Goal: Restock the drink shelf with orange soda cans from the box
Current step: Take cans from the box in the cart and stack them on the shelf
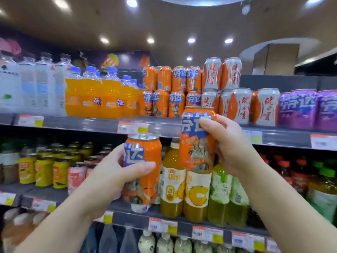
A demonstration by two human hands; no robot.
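Up front, left hand (116, 172) grips one orange can (144, 161), right hand (229, 143) grips another (197, 141), w/ shelf (91, 123) behind.

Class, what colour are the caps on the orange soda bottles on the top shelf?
Blue caps, clearest in the head view.

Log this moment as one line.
left hand: holds orange can | right hand: holds second can, raised near shelf stack

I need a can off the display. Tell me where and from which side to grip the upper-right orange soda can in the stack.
Grip the upper-right stacked orange can round its mid-body from the front, fingers wrapping the sides. It stands upright on another can, with a white-and-orange can close on its right, so side access looks tight.
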